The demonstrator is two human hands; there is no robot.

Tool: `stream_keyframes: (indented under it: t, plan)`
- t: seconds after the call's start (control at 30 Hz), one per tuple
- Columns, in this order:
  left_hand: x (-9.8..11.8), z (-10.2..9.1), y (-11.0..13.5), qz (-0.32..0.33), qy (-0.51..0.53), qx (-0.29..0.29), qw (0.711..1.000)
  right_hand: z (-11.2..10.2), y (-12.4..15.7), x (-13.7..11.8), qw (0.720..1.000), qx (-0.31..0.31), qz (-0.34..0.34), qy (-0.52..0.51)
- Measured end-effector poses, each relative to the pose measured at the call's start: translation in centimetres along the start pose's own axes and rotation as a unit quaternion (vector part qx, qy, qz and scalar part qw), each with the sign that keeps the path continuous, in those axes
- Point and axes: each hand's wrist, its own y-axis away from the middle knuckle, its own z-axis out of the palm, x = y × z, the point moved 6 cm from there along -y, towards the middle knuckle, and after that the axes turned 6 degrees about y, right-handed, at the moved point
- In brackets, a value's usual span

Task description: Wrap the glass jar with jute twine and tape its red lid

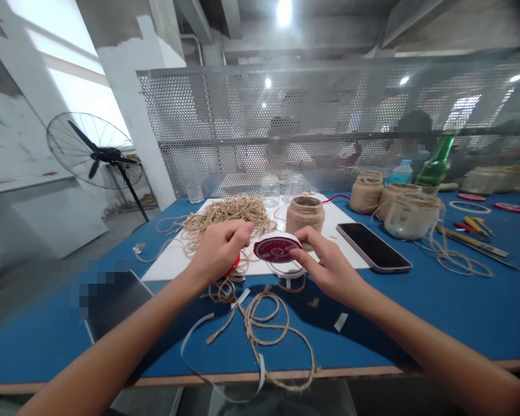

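Both my hands hold a white roll of tape with a red label (277, 249) above the blue table (416, 306). My left hand (219, 248) is closed on the roll's left side, with something red under the palm. My right hand (325, 263) pinches its right edge. A twine-wrapped jar (304, 214) stands just behind the roll on a white board (173, 263). Loops of jute twine (266, 323) and white backing strips (199, 330) lie below my hands near the table's front edge.
A heap of loose twine (229, 215) lies on the board. A black phone (373, 247) rests to the right. More wrapped jars (409, 214), a green bottle (435, 164), tools (476, 231) and lids sit far right. People sit behind a perforated screen (329, 115). A fan (93, 153) stands left.
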Motion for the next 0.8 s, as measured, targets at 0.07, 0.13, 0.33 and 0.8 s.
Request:
stream_keyframes:
  t: [0.07,0.13,0.33,0.8]
  plan:
    - [-0.5,0.8,0.0,-0.052,0.034,-0.044,0.997,-0.3,0.1,-0.4,0.995,0.025,-0.041,0.084]
    - [-0.8,1.3,0.0,-0.095,0.080,-0.066,0.990,-0.4,0.2,-0.7,0.986,0.053,-0.076,0.136]
    - [-1.3,1.6,0.2,-0.120,0.175,-0.076,0.974,-0.5,0.1,-0.7,0.979,0.071,-0.092,0.167]
    - [1.7,0.0,1.6,0.297,-0.388,0.079,0.869,0.0,-0.3,0.9,0.994,0.020,0.050,-0.094]
